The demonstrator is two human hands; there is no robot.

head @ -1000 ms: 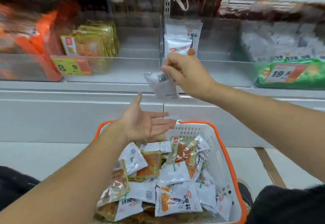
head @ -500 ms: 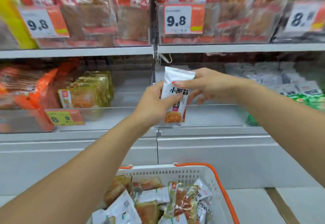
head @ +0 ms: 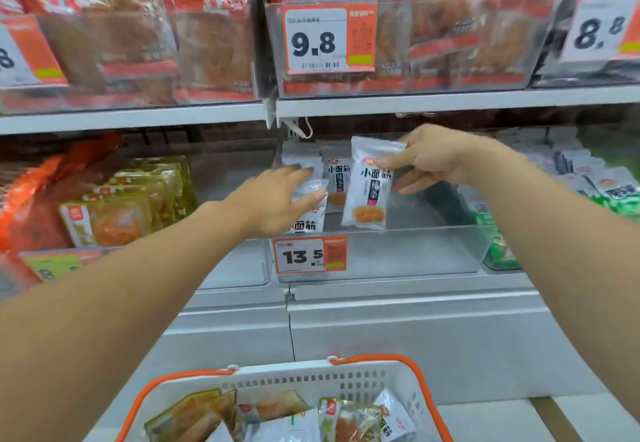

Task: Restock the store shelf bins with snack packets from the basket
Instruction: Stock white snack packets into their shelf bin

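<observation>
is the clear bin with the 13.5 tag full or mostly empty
Mostly empty. Through the clear bin, only a few white packets stand at its back left; the right side shows bare floor.

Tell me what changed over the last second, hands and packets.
The right hand carried its white packet up from above the basket to the clear bin priced 13.5. The left hand, open a second ago, briefly shared that packet, then let go and now holds a second white packet in the bin. The right hand's pinch remains.
</observation>
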